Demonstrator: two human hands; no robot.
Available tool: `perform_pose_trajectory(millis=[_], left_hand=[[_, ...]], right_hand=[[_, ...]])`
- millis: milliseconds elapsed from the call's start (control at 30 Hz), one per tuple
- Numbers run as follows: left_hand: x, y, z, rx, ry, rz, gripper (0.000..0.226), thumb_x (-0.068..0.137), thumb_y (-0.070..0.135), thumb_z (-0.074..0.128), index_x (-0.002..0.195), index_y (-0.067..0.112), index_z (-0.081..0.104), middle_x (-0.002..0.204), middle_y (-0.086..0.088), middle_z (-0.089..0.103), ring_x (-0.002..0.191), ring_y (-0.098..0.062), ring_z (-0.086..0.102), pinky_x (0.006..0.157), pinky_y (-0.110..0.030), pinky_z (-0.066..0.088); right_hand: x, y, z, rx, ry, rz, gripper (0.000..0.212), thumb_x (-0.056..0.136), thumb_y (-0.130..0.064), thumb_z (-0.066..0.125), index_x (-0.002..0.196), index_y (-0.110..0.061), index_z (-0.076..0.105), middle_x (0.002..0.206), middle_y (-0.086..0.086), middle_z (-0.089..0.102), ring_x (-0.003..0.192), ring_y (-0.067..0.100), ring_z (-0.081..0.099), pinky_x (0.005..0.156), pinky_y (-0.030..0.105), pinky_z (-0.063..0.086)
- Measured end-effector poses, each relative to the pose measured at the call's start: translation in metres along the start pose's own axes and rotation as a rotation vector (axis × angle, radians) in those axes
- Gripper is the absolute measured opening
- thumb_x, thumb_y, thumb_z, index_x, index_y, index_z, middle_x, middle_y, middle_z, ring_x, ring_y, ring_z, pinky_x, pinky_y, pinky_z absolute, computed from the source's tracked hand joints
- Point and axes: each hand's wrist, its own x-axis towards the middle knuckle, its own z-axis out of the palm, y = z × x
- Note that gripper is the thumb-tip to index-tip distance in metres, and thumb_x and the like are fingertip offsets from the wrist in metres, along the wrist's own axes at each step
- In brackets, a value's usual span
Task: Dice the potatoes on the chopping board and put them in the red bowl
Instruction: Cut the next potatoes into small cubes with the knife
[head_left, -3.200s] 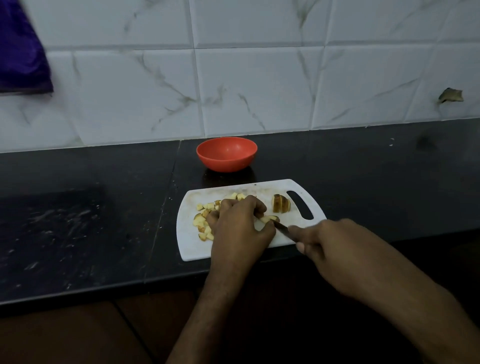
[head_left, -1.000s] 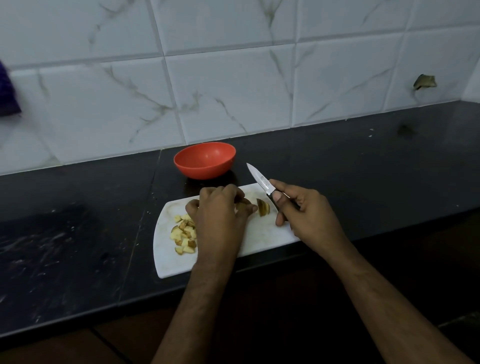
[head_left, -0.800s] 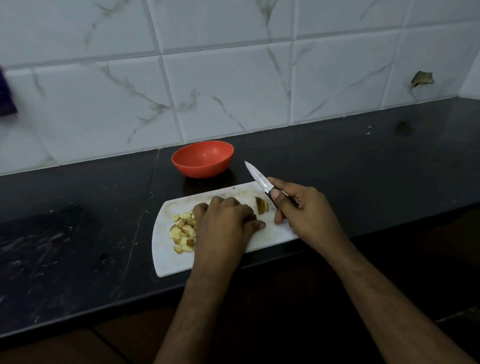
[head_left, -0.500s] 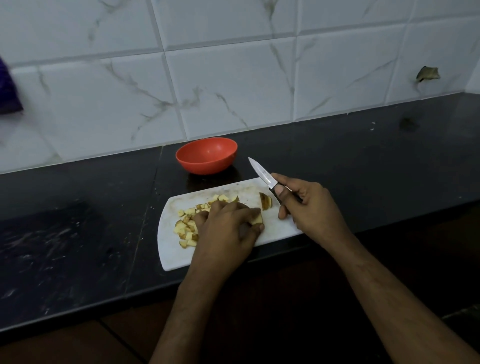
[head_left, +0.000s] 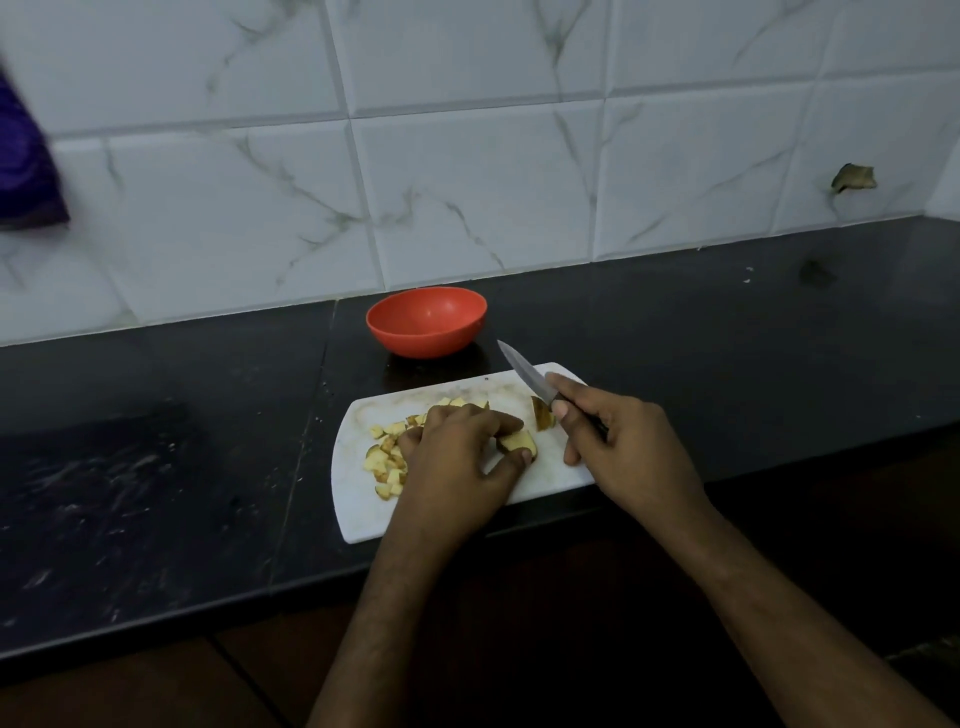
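Note:
A white chopping board (head_left: 358, 504) lies at the counter's front edge. Several diced potato pieces (head_left: 385, 460) are heaped on its left half. My left hand (head_left: 457, 457) pinches a potato piece (head_left: 517, 441) between thumb and fingers near the board's middle. Another potato chunk (head_left: 541, 413) stands just right of it. My right hand (head_left: 618, 441) grips a small knife (head_left: 522, 371), blade raised and pointing up-left toward the red bowl (head_left: 426, 322). The bowl sits behind the board and looks empty.
The black counter (head_left: 156, 467) runs left and right of the board. White marble-pattern tiles (head_left: 467, 182) form the back wall. A purple cloth (head_left: 26, 166) hangs at the far left. A brown scrap (head_left: 852, 177) sticks to the wall at right.
The knife was lifted off the board and is held blade-up. My left hand gathered the cut bits leftward, then drew a potato piece toward the board's middle.

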Motion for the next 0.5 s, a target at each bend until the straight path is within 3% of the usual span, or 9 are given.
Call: perform_pose_trajectory(millis=[167,300,400,500], left_hand=[[-0.001,0.001,0.002,0.042,0.043,-0.022,0.027,0.089,0.052,0.066,0.112,0.038,0.068,0.110,0.020,0.061,0.118,-0.008,0.039,0.096,-0.037,0.023],[0.001,-0.001,0.003,-0.009,0.075,-0.077,0.027,0.084,0.048,0.073,0.108,0.037,0.068,0.108,0.020,0.065,0.118,-0.007,0.040,0.091,-0.032,0.017],[0.001,-0.002,0.003,-0.009,0.075,-0.095,0.027,0.083,0.049,0.074,0.106,0.036,0.069,0.108,0.019,0.065,0.119,-0.007,0.039,0.091,-0.032,0.016],[0.001,-0.002,0.003,0.006,0.064,-0.096,0.030,0.084,0.051,0.073,0.110,0.035,0.072,0.109,0.018,0.066,0.121,-0.009,0.039,0.092,-0.034,0.016]], right_hand=[[-0.028,-0.025,-0.010,-0.008,-0.081,0.125,0.052,0.100,-0.034,0.054,0.149,-0.041,0.036,0.080,-0.010,0.070,0.055,0.002,0.065,0.050,0.013,0.048],[-0.037,-0.040,-0.019,-0.118,-0.188,0.115,0.040,0.100,-0.033,0.054,0.138,-0.045,0.051,0.078,-0.013,0.070,0.052,0.000,0.064,0.051,0.012,0.048],[-0.036,-0.044,-0.024,-0.218,-0.235,0.122,0.039,0.100,-0.038,0.052,0.138,-0.047,0.050,0.076,-0.014,0.070,0.055,-0.012,0.059,0.059,0.013,0.049],[-0.035,-0.048,-0.027,-0.271,-0.267,0.116,0.038,0.100,-0.038,0.050,0.137,-0.049,0.050,0.073,-0.012,0.069,0.055,-0.013,0.059,0.056,0.014,0.050]])
